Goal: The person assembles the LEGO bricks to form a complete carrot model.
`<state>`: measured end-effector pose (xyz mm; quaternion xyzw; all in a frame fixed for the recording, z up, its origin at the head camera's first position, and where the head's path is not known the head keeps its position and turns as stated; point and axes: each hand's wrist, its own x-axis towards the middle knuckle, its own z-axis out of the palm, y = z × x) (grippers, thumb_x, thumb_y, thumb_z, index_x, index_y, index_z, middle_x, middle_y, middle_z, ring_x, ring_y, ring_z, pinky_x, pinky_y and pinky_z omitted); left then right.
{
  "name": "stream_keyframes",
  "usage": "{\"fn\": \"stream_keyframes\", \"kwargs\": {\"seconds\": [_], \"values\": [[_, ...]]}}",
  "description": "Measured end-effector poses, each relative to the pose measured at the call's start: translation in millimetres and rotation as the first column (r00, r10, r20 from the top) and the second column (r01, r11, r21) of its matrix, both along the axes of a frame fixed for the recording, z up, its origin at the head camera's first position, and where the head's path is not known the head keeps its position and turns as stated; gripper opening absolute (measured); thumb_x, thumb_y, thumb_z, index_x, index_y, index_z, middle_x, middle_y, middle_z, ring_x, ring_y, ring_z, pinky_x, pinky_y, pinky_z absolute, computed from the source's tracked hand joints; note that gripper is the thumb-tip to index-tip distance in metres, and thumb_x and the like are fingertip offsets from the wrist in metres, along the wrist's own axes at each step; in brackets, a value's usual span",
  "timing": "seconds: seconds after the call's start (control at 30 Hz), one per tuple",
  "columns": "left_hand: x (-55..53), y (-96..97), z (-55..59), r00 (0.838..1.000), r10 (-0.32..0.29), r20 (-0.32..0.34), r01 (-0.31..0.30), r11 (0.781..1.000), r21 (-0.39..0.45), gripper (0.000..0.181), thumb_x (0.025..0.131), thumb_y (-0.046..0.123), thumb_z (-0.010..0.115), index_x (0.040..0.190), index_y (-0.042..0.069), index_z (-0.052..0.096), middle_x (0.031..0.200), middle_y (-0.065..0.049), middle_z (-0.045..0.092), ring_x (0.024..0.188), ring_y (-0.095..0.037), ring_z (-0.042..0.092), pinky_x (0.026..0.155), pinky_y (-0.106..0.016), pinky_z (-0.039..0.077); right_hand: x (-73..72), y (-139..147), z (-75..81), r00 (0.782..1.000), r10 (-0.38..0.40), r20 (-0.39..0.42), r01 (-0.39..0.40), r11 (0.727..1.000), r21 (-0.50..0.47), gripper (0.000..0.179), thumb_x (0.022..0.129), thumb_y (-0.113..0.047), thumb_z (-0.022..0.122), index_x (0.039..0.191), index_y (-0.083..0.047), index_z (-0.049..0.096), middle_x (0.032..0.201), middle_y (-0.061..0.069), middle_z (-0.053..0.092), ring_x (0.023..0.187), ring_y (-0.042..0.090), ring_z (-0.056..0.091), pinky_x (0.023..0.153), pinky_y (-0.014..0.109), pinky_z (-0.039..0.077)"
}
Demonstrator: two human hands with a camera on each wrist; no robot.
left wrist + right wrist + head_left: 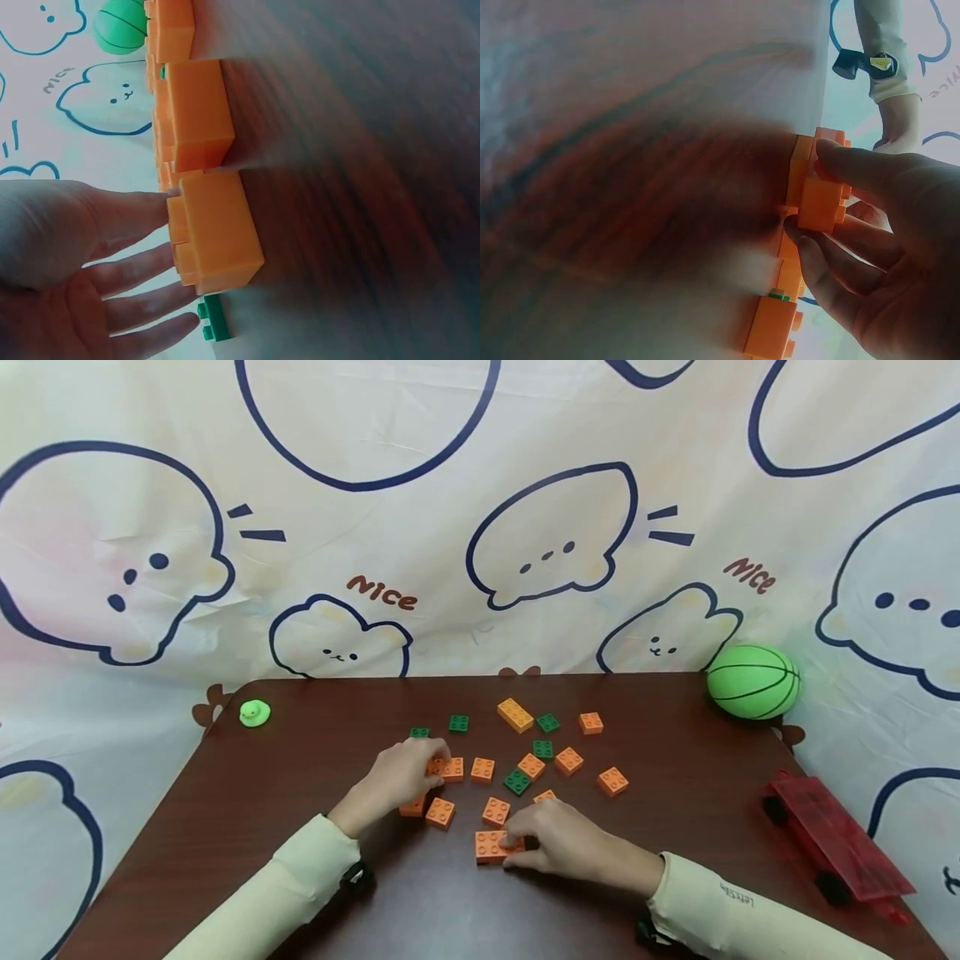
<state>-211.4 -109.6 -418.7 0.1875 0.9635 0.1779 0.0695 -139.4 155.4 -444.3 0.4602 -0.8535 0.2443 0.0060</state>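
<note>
Toward the near side of the table, my right hand (562,839) grips a long orange toy brick (489,846) between thumb and fingers. The right wrist view shows that orange brick (821,202) with the thumb against it. My left hand (397,772) reaches over a small orange brick (435,766), its thumb and fingers on either side. In the left wrist view the hand's (112,262) fingers look spread and fairly straight; a nearer orange brick (221,232) hides the tips of some, so contact is unclear. Beside the left hand lie orange bricks (440,813).
Several loose orange bricks (568,761) and green bricks (517,782) lie across the brown table (300,760), plus a yellow-orange one (515,715) farther back. A green ball (753,682) and red toy car (840,843) stand right; a green toy duck (254,713) sits far left.
</note>
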Motion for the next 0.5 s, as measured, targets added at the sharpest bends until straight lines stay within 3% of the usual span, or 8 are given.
{"fn": "stream_keyframes", "kwargs": {"seconds": [0.13, 0.3, 0.37, 0.5], "values": [[-3.3, 0.5, -0.4, 1.0, 0.002, 0.025, -0.002, 1.0, 0.01, 0.024, 0.089, 0.018, 0.082, 0.108, 0.019, 0.067, 0.115, -0.004, 0.073, 0.089, -0.018, 0.062, 0.082, -0.043, 0.058, -0.9, -1.2, 1.5, 0.999, -0.011, 0.03, 0.011, 1.0, 0.001, 0.008, 0.089, -0.026, 0.082, 0.09, -0.022, 0.076, 0.088, -0.013, 0.075, 0.081, -0.01, 0.063, 0.071, 0.006, 0.048], [-5.4, 1.4, -1.8, 1.0, -0.007, 0.028, 0.006, 1.0, 0.02, 0.04, 0.091, 0.019, 0.079, 0.129, 0.018, 0.066, 0.124, -0.005, 0.072, 0.107, -0.023, 0.068, 0.091, -0.047, 0.058, 0.2, -3.3, 3.6, 0.997, -0.029, 0.07, 0.028, 1.0, 0.011, 0.01, 0.088, -0.026, 0.083, 0.088, -0.023, 0.074, 0.088, -0.013, 0.073, 0.081, -0.009, 0.062, 0.07, 0.008, 0.049], [-3.8, 1.8, -1.1, 1.0, -0.012, 0.02, 0.012, 0.999, 0.035, 0.046, 0.093, 0.021, 0.078, 0.136, 0.017, 0.065, 0.129, -0.006, 0.071, 0.116, -0.025, 0.067, 0.096, -0.049, 0.057, 0.9, -3.7, 4.0, 0.995, -0.04, 0.093, 0.038, 0.999, 0.02, 0.01, 0.088, -0.025, 0.083, 0.088, -0.023, 0.074, 0.089, -0.013, 0.072, 0.082, -0.009, 0.062, 0.07, 0.009, 0.05], [3.9, 0.6, 6.2, 1.0, -0.03, 0.002, 0.029, 0.993, 0.112, 0.042, 0.094, 0.024, 0.077, 0.134, 0.015, 0.067, 0.132, -0.006, 0.068, 0.124, -0.025, 0.064, 0.103, -0.049, 0.054, 0.3, -3.3, 4.6, 0.991, -0.049, 0.125, 0.046, 0.999, 0.029, 0.009, 0.088, -0.026, 0.083, 0.09, -0.024, 0.074, 0.091, -0.013, 0.072, 0.085, -0.008, 0.063, 0.071, 0.01, 0.051]]}}
